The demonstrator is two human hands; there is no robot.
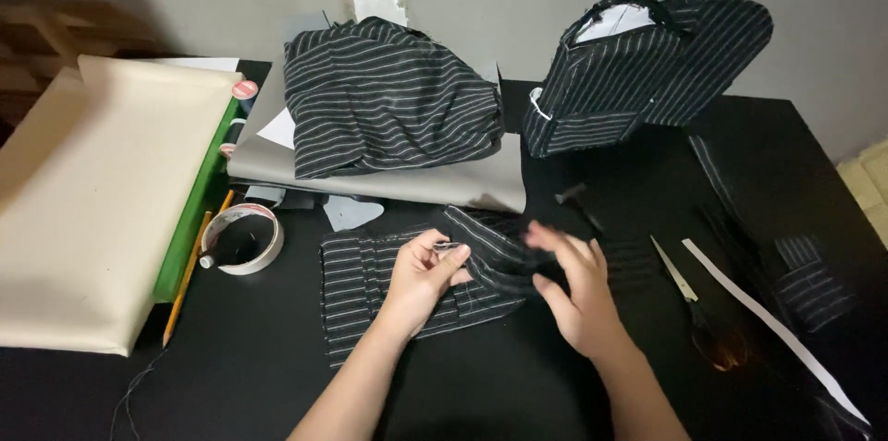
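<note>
Two hands: both work on a striped cloth lying flat on the black desk.
Left hand: fingertips pinched closed on a small pin at the cloth's fold.
Right hand: open, fingers spread, blurred, over the cloth.
Nearby: tape roll left; scissors right.

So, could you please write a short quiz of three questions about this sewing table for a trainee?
1. True or false: the left hand pinches a small pin at the striped fabric piece.
2. What lies right of the right hand? A) scissors B) a hammer C) a cup
3. Fill in: the tape roll lies beside a yellow ____.

Key:
1. True
2. A, the scissors
3. pencil
</note>
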